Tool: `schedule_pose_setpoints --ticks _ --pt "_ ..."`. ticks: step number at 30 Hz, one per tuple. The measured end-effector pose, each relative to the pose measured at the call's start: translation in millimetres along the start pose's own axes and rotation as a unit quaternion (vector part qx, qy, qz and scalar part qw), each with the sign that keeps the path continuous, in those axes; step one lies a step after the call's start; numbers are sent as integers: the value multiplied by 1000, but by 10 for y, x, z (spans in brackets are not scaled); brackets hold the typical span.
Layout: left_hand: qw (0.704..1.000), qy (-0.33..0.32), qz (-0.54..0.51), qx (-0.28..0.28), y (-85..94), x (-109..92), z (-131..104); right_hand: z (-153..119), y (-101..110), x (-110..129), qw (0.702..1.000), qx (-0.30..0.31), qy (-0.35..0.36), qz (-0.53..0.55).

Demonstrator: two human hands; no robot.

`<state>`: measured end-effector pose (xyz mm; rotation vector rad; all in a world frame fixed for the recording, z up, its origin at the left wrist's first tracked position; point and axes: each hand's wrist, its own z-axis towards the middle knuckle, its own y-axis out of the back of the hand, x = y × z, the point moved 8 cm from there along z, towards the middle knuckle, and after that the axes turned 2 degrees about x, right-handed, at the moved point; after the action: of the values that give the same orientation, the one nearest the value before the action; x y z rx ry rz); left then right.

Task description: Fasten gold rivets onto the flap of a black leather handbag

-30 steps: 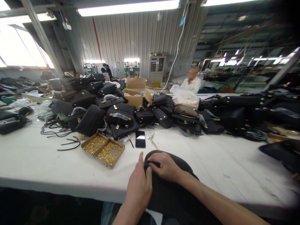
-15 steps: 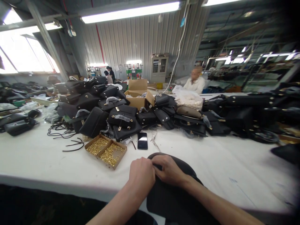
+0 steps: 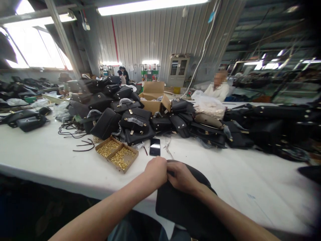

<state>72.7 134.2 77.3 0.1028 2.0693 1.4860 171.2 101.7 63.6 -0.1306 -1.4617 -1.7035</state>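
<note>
– Right up close, what have the hands got?
– The black bag (image 3: pixel 184 209), over the table's near edge and across the lap! The right hand (image 3: pixel 182 177) grips it by its upper rim, fingers curled in. The left hand (image 3: pixel 155 170) meets it at that same corner, knuckles up, but its fingertips are hidden; I can't tell whether they're gripping.
– And just beyond them?
– A phone (image 3: pixel 154 147), flat on the white table (image 3: pixel 60 164)! Left of it, the two-part cardboard tray (image 3: pixel 130 164) with small gold pieces (image 3: pixel 121 157) in both compartments, and dark cords (image 3: pixel 84 145) beside that.
– Further back?
– A big heap of black handbags (image 3: pixel 136 118), gold fittings showing, and behind it an open cardboard box (image 3: pixel 151 107). Off to the right, a person (image 3: pixel 218 91) in a white top.
– And at the far wall?
– A cabinet (image 3: pixel 177 72) with glass-paned doors!
</note>
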Motion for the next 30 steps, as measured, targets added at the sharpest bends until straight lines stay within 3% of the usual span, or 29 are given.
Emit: schedule_pose_setpoints --ticks 9,25,27,30 --pt "1000 -12 13 12 -43 7 90 -152 81 -55 999 15 -32 -16" --pt "998 -45 25 23 26 24 -19 -183 40 57 1000 8 5 -27" --pt "999 -41 21 21 27 32 -8 -171 63 52 999 41 -7 -20" --pt "999 -31 9 25 -6 54 -10 -114 213 20 989 138 -32 -39"
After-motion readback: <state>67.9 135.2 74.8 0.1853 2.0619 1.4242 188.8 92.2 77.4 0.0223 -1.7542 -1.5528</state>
